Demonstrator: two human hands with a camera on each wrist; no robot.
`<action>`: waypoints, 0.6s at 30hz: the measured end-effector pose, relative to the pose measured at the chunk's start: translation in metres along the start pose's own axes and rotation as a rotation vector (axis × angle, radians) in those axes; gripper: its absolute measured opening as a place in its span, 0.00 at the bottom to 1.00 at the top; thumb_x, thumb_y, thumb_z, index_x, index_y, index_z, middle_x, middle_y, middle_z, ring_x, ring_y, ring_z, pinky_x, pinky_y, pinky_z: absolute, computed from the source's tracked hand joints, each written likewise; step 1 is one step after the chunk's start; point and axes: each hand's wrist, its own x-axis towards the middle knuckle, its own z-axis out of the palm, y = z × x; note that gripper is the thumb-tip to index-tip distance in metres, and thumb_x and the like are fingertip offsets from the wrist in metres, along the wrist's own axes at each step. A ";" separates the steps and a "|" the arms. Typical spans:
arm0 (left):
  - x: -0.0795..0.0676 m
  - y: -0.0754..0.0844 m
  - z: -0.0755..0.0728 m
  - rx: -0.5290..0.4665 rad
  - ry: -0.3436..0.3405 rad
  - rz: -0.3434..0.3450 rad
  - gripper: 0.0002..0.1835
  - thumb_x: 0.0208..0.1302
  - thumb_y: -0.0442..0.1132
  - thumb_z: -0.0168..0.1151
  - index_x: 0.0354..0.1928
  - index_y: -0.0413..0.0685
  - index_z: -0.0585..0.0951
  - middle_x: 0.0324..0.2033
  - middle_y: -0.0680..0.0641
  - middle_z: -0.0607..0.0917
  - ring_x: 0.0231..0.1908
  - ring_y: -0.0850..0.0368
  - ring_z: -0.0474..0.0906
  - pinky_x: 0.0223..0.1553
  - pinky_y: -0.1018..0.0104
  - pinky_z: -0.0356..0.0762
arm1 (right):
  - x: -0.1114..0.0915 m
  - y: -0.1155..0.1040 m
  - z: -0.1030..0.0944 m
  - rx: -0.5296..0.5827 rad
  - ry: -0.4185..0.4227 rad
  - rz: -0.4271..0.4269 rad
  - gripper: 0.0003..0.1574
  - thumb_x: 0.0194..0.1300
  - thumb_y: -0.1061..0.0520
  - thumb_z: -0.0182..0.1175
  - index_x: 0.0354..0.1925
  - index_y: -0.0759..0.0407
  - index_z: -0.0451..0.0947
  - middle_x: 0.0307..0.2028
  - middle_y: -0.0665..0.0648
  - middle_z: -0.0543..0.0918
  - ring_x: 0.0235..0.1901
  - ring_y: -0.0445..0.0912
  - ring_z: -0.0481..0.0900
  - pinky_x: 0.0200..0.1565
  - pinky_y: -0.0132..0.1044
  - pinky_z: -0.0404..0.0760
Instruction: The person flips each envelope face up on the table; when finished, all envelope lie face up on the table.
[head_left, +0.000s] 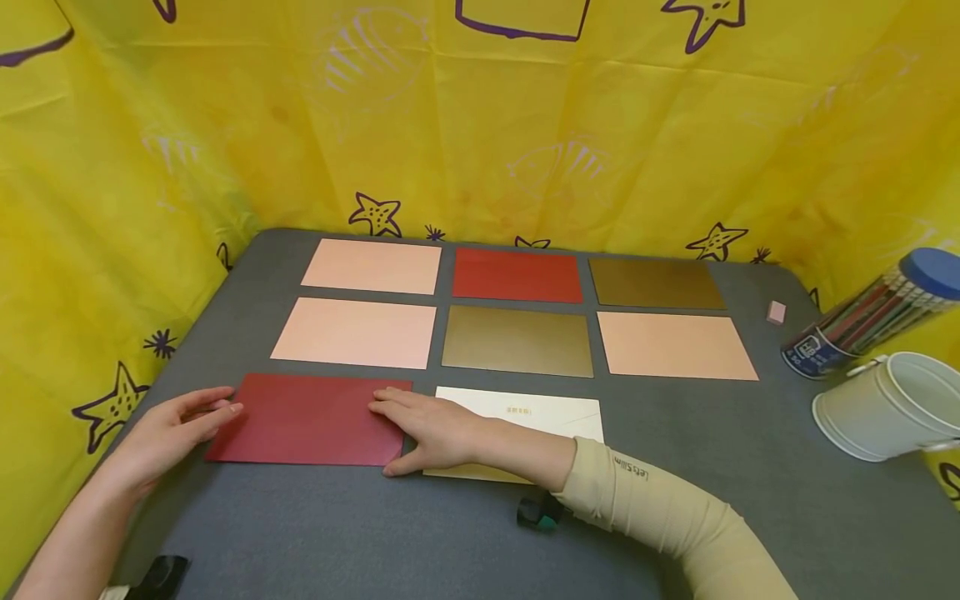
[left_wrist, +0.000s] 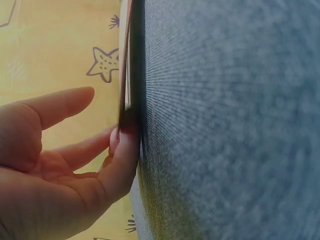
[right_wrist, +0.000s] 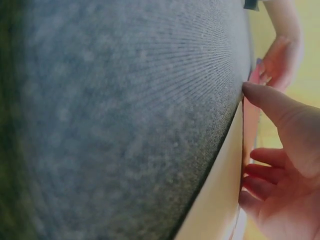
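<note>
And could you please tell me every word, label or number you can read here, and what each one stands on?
"Lets Slim", on the right sleeve.
"HB", on the label of the pencil tub; the smaller print there is too small to read.
Gold print on the white rectangle: too small to read.

Pink eraser (head_left: pixel 776 312) near far right corner of desk (head_left: pixel 337 533). Blue-lidded pencil tub (head_left: pixel 873 315) by right edge, white bucket (head_left: pixel 858 410) just beside it. Yellow cloth (head_left: pixel 465 108), starfish and fish on it, beyond far edge.
</note>
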 end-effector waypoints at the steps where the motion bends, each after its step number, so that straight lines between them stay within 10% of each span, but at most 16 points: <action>1: -0.001 0.000 0.000 -0.016 -0.004 0.000 0.41 0.73 0.55 0.52 0.70 0.27 0.56 0.61 0.26 0.65 0.42 0.70 0.72 0.36 0.78 0.75 | 0.000 0.000 0.000 0.001 0.000 0.000 0.50 0.63 0.39 0.63 0.74 0.57 0.56 0.74 0.54 0.55 0.73 0.41 0.49 0.68 0.32 0.57; 9: 0.000 -0.003 0.000 -0.069 -0.018 0.019 0.37 0.74 0.50 0.52 0.71 0.27 0.56 0.61 0.27 0.66 0.37 0.77 0.70 0.35 0.70 0.79 | 0.001 0.000 0.001 -0.007 0.014 -0.005 0.50 0.63 0.39 0.63 0.74 0.57 0.57 0.74 0.54 0.57 0.73 0.41 0.51 0.67 0.32 0.59; 18: -0.001 -0.013 -0.001 -0.175 0.019 0.034 0.32 0.69 0.49 0.60 0.70 0.44 0.67 0.45 0.64 0.76 0.38 0.74 0.75 0.36 0.70 0.79 | -0.003 -0.004 0.002 -0.088 0.033 -0.014 0.49 0.64 0.37 0.61 0.74 0.56 0.57 0.74 0.56 0.57 0.73 0.43 0.53 0.68 0.38 0.60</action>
